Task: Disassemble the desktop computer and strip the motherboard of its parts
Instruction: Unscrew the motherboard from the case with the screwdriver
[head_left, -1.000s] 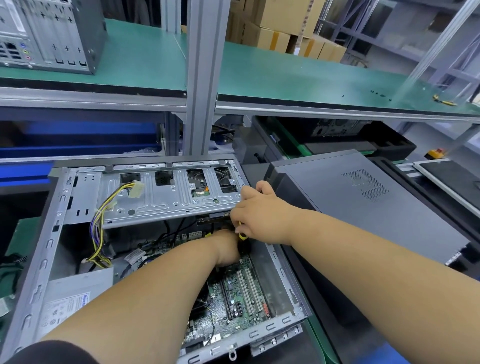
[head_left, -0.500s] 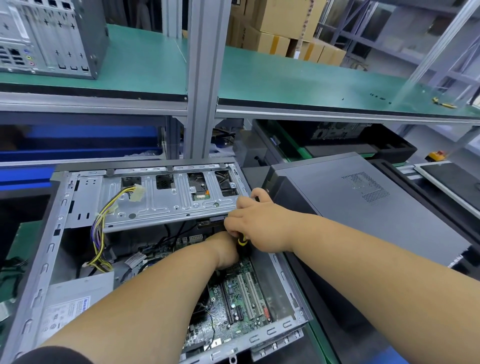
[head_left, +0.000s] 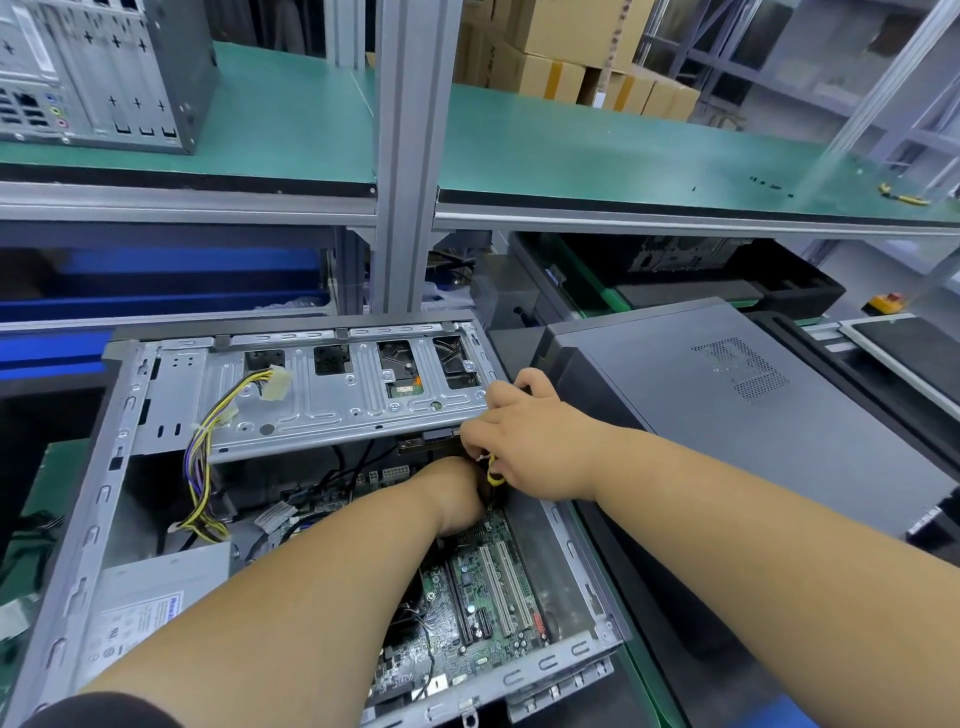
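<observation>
An open desktop case (head_left: 78, 519) lies on its side before me, its green motherboard (head_left: 488, 597) exposed at the bottom. A silver drive cage (head_left: 322, 400) spans the top of the case, with a yellow and purple cable bundle (head_left: 200, 467) hanging from it. My right hand (head_left: 535, 441) grips a black and yellow tool (head_left: 493, 473) just under the cage's right end. My left hand (head_left: 457, 499) reaches down into the case right beside it; its fingers are hidden.
A grey power supply (head_left: 150, 608) sits in the case's lower left. A closed dark computer case (head_left: 727, 415) lies to the right. A shelf (head_left: 597, 150) above carries another computer (head_left: 104, 73) at the left. Cardboard boxes (head_left: 561, 67) stand behind.
My right hand with the tool has slid slightly down and left along the drive cage's edge. My left hand stays in the same spot inside the case.
</observation>
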